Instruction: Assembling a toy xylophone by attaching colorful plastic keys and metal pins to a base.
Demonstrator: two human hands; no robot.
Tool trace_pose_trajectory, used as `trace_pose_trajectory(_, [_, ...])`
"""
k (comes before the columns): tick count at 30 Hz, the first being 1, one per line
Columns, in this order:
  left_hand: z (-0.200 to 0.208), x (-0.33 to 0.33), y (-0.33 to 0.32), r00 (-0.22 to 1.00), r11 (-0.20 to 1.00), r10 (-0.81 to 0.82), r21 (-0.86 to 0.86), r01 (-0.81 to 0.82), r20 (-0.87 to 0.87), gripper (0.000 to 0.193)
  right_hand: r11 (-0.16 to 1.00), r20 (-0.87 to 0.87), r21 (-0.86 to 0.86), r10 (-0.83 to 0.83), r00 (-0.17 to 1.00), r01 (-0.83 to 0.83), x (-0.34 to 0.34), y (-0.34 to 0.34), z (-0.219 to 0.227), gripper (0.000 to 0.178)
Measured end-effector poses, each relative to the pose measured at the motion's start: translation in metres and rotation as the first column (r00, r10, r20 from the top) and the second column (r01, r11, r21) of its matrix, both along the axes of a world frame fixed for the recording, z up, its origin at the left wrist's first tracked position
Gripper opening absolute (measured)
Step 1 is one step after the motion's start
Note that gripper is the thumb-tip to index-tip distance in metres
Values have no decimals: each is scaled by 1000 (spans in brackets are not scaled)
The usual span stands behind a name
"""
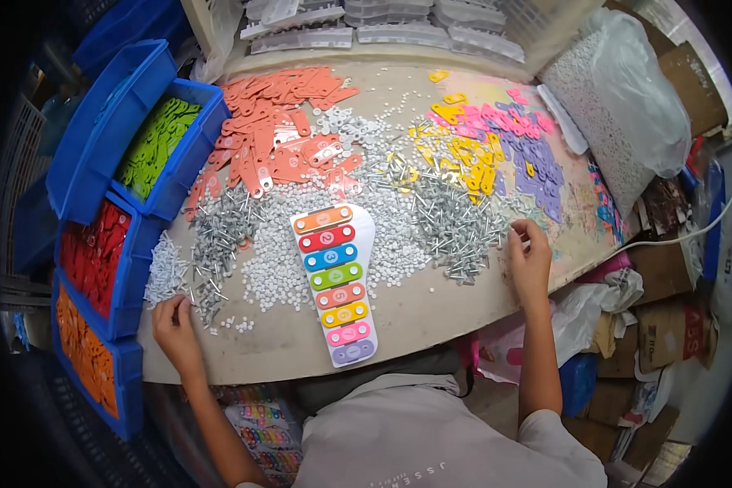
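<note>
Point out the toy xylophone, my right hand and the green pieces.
Toy xylophone (337, 276): head view, on a middle bar.
Right hand (530, 259): head view, middle of the hand.
Green pieces (159, 146): head view, middle of the pile.

Your toy xylophone, eight coloured bars on a white base, lies by the middle of the tabletop's near edge. Your left hand curls at the near left corner, beside white pegs; your right hand bends toward metal pins by the right edge. Coral bars heap toward the far left corner.
</note>
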State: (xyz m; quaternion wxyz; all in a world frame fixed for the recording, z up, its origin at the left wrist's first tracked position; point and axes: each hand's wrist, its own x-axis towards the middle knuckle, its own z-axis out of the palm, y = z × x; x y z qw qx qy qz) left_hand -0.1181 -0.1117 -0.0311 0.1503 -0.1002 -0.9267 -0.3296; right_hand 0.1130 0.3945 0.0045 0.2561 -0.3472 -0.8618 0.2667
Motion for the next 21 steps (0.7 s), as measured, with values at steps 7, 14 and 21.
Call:
trace_pose_trajectory(7, [26, 14, 8, 990, 989, 127, 65, -131, 65, 7, 969, 43, 211, 126, 991, -132, -39, 2, -5, 10])
trace_pose_trajectory(14, [61, 82, 69, 661, 700, -492, 709, -87, 567, 14, 992, -22, -47, 114, 993, -115, -44, -30, 16, 8])
trace_pose_trajectory(21, [47, 121, 107, 329, 543, -757, 824, -163, 565, 14, 341, -173, -875, 440, 881, -343, -20, -161, 49, 6])
